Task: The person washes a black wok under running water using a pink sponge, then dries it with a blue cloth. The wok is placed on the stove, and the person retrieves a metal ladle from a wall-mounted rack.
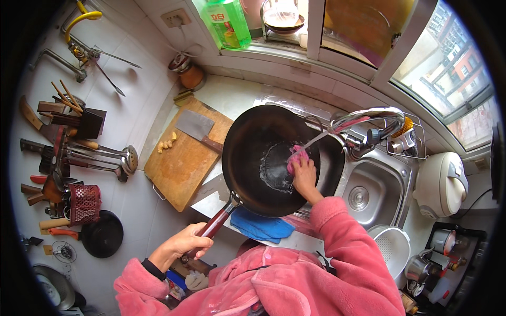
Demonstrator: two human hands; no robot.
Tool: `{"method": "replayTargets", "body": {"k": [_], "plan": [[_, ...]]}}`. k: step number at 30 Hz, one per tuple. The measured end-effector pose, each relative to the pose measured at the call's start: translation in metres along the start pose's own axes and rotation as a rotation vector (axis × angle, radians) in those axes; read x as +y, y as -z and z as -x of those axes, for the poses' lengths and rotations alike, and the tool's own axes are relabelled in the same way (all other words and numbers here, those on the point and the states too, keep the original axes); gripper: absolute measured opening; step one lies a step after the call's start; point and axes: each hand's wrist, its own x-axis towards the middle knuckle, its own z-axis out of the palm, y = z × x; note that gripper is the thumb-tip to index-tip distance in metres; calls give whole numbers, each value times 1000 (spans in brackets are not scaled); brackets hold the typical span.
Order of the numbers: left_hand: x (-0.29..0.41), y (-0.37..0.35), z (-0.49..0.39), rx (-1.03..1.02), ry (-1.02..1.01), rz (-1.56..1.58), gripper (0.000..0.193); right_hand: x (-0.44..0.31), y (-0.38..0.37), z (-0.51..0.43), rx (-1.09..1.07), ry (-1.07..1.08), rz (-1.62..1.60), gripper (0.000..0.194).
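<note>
My left hand (185, 243) is closed around the dark red handle (215, 223) of a large black wok (247, 158). The wok rests over the left side of the sink, tilted a little. Inside it, my right hand (306, 175) holds a pink cloth (297, 156) against the inner surface. Water runs from the curved chrome faucet (367, 114) onto the cloth, and a ring of suds and water lies at the wok's bottom. A blue cloth (259, 225) lies at the counter's front edge, just below the wok.
Left of the wok, a wooden cutting board (185, 166) bears a cleaver (195, 124) and ginger pieces (167, 143). A steel sink basin (361, 189), a white colander (391, 249) and a rice cooker (440, 185) are at the right. Ladles (128, 160) and a small black pan (102, 234) hang on the left wall.
</note>
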Motion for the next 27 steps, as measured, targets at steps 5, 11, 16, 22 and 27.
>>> {"method": "replayTargets", "body": {"k": [5, 11, 16, 22, 27], "plan": [[5, -3, 1, -2, 18, 0, 25, -51, -25, 28, -15, 54, -371, 37], [5, -8, 3, -11, 9, -1, 25, -102, -45, -20, 148, 171, -689, 38], [3, -7, 2, -5, 5, -17, 24, -75, -55, -47, 252, -26, -362, 47], [0, -5, -5, -47, 25, 32, 23, -62, -43, -4, 48, -76, -325, 43], [10, -9, 0, 12, 40, -14, 23, -90, -28, 25, -83, 45, -655, 41]]}}
